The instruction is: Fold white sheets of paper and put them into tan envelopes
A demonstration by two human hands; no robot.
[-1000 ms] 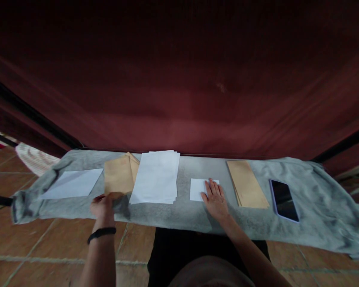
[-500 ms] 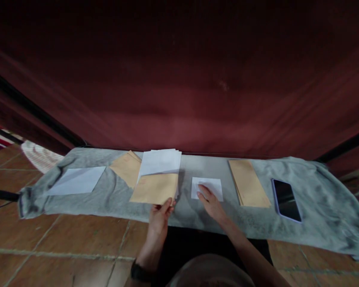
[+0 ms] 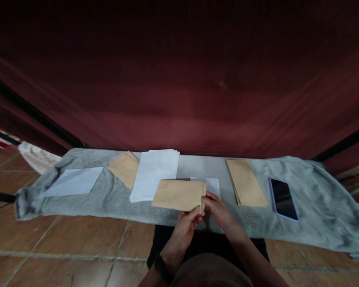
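Observation:
A tan paper envelope [image 3: 176, 195] is held level above the cloth, its right end towards my hands. My left hand [image 3: 188, 223] pinches its lower right corner, thumb on top. At the right end, my right hand [image 3: 217, 209] has its fingers closed on the envelope's edge; part of them is hidden behind it. Just beyond lies a small white sheet [image 3: 214, 184], partly covered from view by the envelope. To the left rests a stack of white paper [image 3: 155, 169], overlapped in view by the envelope's left part.
Several tan envelopes [image 3: 124, 169] lie fanned at the left, beside a single white sheet [image 3: 77, 181]. More envelopes [image 3: 248, 183] are stacked at the right, next to a phone [image 3: 284, 199]. A grey cloth [image 3: 113, 205] covers the bench; a dark red panel [image 3: 179, 99] stands behind.
My left hand has carried the envelope rightward, off the paper stack and in front of the small white sheet. My right hand has left that sheet and come to the envelope's right end.

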